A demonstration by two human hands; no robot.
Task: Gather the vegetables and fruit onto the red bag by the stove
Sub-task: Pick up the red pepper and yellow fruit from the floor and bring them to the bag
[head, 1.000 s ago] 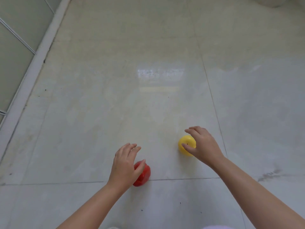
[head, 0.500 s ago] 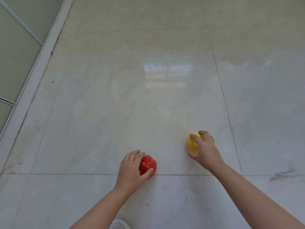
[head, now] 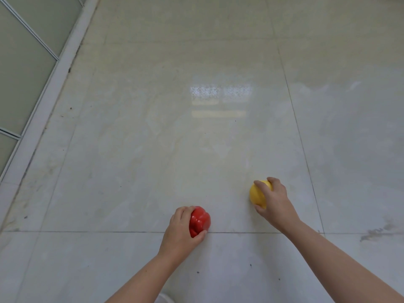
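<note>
A red bell pepper is low in the middle of the view, over the pale tiled floor. My left hand is shut on it, fingers over its top and thumb under its near side. To the right, a yellow round fruit sits in my right hand, which grips it from the right with fingers over the top and thumb below. Whether either one still touches the floor I cannot tell. The red bag and the stove are out of view.
Glossy cream floor tiles fill the view, with a grout line running across under the pepper. A white frame with frosted glass panels runs along the left edge. A dark smudge marks the floor at the right.
Both hands have closed: the left went from hovering over the red pepper to gripping it, and the right wrapped around the yellow fruit. The view has shifted slightly.
</note>
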